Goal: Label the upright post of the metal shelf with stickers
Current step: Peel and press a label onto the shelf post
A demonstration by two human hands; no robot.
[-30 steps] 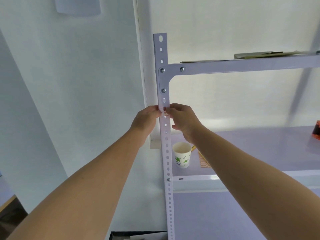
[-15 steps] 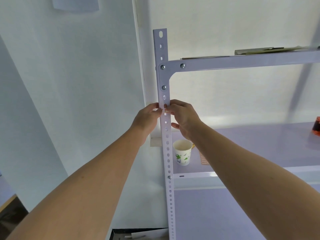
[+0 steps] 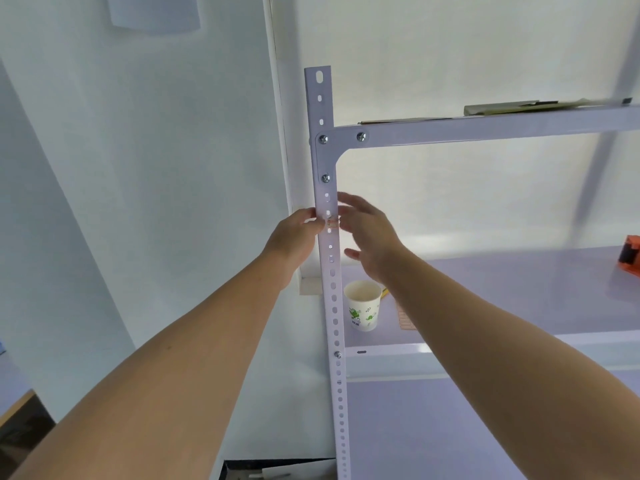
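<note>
1. The upright post (image 3: 334, 306) of the metal shelf stands in the middle and is full of little holes. One small sticker (image 3: 333, 223) with an orange rim sits on its front, just below the corner plate (image 3: 327, 157).
2. The left hand (image 3: 296, 235) pinches the post's left edge, with a fingertip at the sticker's end. This likely keeps the sticker flat and straight so it sticks well.
3. The right hand (image 3: 369, 233) is wide, with its fingers spread, and it holds nothing. It is just right of the post. It is blurry, so it is hard to tell if it touches the sticker.
4. A paper cup (image 3: 363, 308) stands on the lower shelf board (image 3: 519, 289), near the post. A sheet with orange marks (image 3: 406, 318) lies beside the cup. It may be more stickers, kept close to grab.
5. Counting: one sticker on the post, one cup, one sheet, four bolts (image 3: 325, 178) and two shelf boards. There is also one orange tape dispenser (image 3: 631, 259), cut off at the right edge.
</note>
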